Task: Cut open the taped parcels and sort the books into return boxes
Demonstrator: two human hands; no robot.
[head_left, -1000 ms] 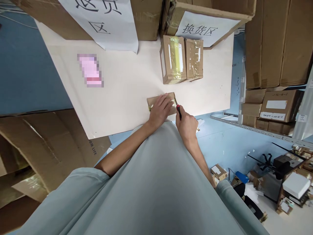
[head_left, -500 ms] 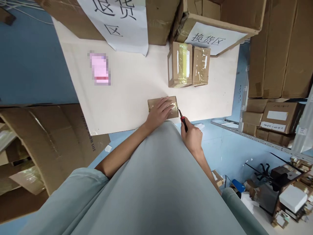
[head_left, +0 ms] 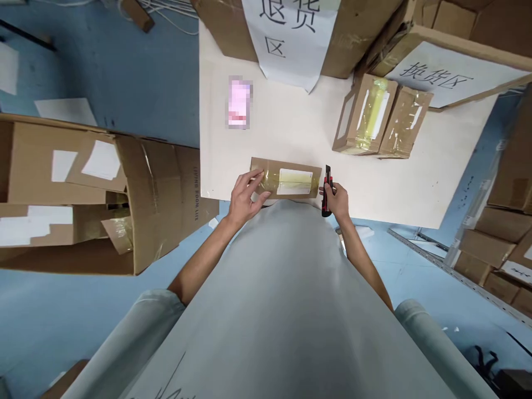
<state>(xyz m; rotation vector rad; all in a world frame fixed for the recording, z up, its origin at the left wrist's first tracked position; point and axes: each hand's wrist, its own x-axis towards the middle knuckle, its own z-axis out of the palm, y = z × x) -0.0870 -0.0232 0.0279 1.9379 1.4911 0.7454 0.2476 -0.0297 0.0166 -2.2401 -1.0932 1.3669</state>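
Observation:
A small taped cardboard box (head_left: 286, 189) lies near the front edge of the white table, its label (head_left: 296, 182) facing up. My left hand (head_left: 246, 198) grips the box's left end, with fingers on its top and the thumb by the near edge. In my right hand (head_left: 338, 200) is a red and black utility knife (head_left: 327, 191), held upright beside the right end of the box. I cannot tell whether its blade is out. Some right fingertips reach toward that end of the box; whether they touch it is unclear.
Two taped boxes (head_left: 368, 113) stand at the back right of the table (head_left: 291, 124), before a large open carton (head_left: 490, 55) with a paper sign. Another signed carton (head_left: 344, 39) is behind. A blurred pink item (head_left: 239, 102) lies left. Down left, a big carton (head_left: 155, 205) holds boxes.
The small box now shows its labelled side. My left hand has shifted from its top to its left end. The knife has swung from slanting at the box to upright beside it. My view turned left.

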